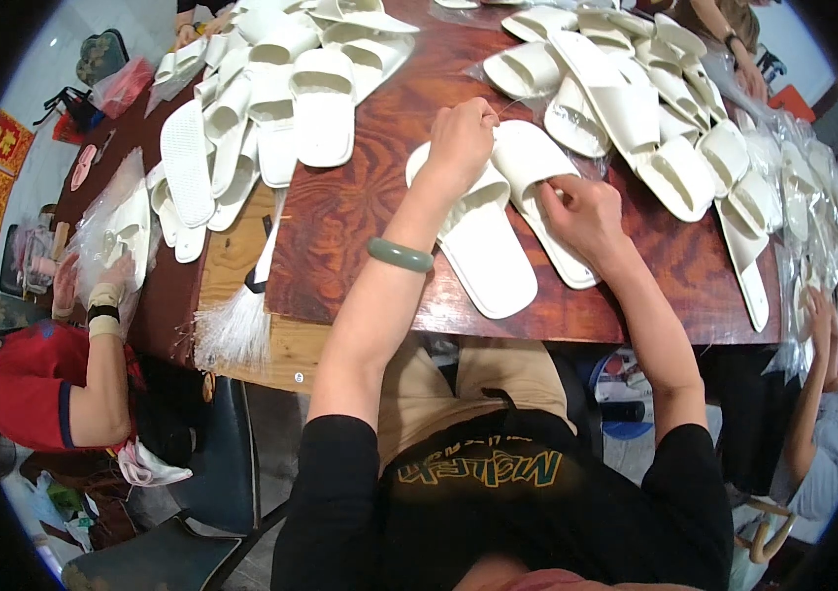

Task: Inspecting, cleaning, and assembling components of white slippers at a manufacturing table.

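Two cream slippers lie side by side in front of me on the reddish wooden tabletop, toes pointing away. Above the strap of the left slipper (490, 258) is my left hand (464, 141), its fingers pinched together. A thin, clear strand shows beside those fingertips. My right hand (584, 214) is closed over the right slipper (534, 156), its fingertips at the strap's opening. Whatever those fingers hold is hidden. A green bangle circles my left wrist.
Piles of cream slippers (323, 106) lie at the far left and far right (687, 177), some in clear bags. A bundle of white strands (236, 330) hangs at the table's left front edge. Co-workers sit at both sides; the left one's hand touches a bagged slipper (129, 231).
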{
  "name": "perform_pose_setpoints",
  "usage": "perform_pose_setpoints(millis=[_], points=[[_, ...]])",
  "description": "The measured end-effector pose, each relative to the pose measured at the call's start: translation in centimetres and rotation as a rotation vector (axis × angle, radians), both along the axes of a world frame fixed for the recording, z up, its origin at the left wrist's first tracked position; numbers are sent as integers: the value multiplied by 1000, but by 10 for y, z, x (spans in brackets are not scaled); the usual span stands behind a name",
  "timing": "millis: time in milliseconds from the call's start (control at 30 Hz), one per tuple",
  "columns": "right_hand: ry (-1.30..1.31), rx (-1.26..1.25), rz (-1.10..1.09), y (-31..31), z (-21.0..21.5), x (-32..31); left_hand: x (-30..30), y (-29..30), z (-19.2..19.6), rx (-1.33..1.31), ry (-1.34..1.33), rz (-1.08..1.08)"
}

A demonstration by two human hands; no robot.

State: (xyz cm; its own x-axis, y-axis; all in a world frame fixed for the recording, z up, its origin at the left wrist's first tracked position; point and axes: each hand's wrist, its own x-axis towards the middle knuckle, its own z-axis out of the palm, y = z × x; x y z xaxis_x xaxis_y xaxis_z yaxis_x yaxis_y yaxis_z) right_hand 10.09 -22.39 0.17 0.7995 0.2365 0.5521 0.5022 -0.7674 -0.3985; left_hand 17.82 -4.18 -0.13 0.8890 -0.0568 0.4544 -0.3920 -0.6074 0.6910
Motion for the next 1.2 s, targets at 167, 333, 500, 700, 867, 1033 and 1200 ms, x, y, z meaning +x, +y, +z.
perform_pose_setpoints(millis=[167,333,500,700,867,1033,1200], points=[[-371,129,199,2,23,20,-13,4,15,-317,13,-100],[458,358,354,11,22,56,-22,-8,25,-448,-36,-184],[496,427,441,14,14,57,-23,-3,22,-508,20,-219],[650,357,643,-1,9,70,-22,-13,10,-401,21,-210],[505,350,381,11,-9,48,-7,-3,4,-483,-41,-196],[656,812,311,16,10,48,-9,1,23,-779,127,-234],[632,1107,393,9,7,41,-19,-14,24,-824,189,-378]])
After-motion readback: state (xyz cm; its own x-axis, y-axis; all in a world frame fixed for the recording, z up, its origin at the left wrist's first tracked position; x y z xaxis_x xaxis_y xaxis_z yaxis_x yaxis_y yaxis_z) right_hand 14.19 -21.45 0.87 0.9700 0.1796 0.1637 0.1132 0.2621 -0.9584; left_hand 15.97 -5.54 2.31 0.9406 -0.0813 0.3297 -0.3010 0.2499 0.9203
